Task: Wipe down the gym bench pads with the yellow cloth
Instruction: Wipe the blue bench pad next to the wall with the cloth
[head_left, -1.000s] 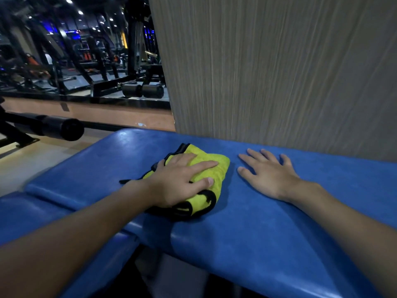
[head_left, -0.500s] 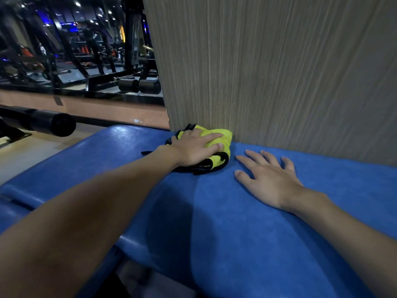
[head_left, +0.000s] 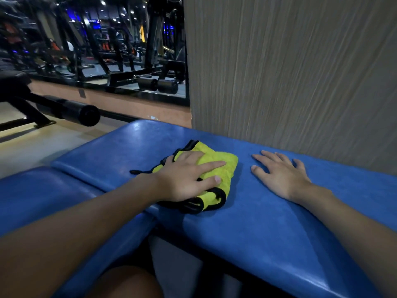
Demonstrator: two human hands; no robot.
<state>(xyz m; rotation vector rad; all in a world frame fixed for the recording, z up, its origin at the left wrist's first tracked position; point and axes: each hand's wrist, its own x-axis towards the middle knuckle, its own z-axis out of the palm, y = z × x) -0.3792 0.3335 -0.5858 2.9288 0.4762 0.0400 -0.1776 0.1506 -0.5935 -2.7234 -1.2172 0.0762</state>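
Observation:
A folded yellow cloth (head_left: 223,166) with black trim lies on the long blue bench pad (head_left: 268,229). My left hand (head_left: 187,179) presses flat on top of the cloth, fingers straight and spread toward the right. My right hand (head_left: 281,175) rests palm down on the bare pad to the right of the cloth, fingers spread toward the wall. A second blue pad (head_left: 43,198) sits lower at the left, separated from the long one by a gap.
A grey wood-grain wall panel (head_left: 290,72) rises right behind the pad. A black padded roller bar (head_left: 71,111) sticks out over the floor at the left. A mirror (head_left: 96,44) reflects dark gym machines. My knee (head_left: 126,282) shows below the pads.
My left hand pulled the cloth back from the wall edge toward me across the pad. My right hand stayed flat in the same place.

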